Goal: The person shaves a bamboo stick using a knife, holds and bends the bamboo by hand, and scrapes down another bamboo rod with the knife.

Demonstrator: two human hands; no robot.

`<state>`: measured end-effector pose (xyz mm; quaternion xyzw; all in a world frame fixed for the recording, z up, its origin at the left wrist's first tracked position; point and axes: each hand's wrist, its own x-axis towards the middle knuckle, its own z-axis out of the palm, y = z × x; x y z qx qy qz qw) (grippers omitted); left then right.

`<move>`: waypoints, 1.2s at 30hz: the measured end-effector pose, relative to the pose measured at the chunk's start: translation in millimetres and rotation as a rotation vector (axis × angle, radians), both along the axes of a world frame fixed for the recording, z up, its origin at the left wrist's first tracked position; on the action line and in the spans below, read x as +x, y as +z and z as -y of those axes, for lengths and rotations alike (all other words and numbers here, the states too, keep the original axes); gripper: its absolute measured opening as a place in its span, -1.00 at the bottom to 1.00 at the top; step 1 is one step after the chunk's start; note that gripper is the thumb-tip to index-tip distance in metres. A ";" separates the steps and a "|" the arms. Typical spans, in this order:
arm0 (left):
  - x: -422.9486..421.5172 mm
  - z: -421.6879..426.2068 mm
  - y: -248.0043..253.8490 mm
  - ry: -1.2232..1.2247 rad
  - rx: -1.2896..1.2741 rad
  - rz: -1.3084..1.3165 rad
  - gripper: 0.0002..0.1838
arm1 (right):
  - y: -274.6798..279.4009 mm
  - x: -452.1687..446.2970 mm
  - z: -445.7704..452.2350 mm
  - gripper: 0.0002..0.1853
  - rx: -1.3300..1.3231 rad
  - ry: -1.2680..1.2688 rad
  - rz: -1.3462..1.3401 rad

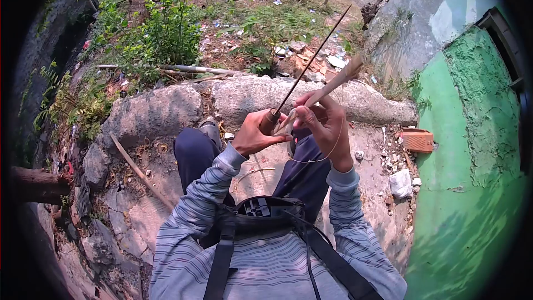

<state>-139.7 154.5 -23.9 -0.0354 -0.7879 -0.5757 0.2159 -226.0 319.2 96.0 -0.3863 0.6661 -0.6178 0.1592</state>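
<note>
At the left, a long light-brown stick [141, 172] lies on the cracked grey ground [145, 218]. My left hand [252, 136] is curled round a brown cylindrical handle [267, 123] whose thin dark metal rod [314, 58] slants up and away; a steady grip suits it, I'd say, with the tip clear of my fingers. My right hand [328, 125], partly closed, pinches a pale tan tapered piece [337, 80] (its hidden end I can't make out). A thin pale strand [311, 161] loops below. Rightmost, an orange brick [417, 140] sits beside the green wall [444, 161].
</note>
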 end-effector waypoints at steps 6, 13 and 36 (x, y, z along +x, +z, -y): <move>-0.4 7.7 -15.8 0.053 0.271 0.228 -0.65 | -16.4 -5.7 11.6 -0.76 -0.107 0.146 0.084; 8.7 17.8 -13.6 0.132 0.482 0.307 -0.69 | -65.8 -50.1 6.3 -0.62 -0.010 -0.046 0.321; 5.0 22.8 -12.9 0.005 0.278 0.183 -0.55 | -169.9 -34.5 56.4 -0.58 -0.193 0.471 0.954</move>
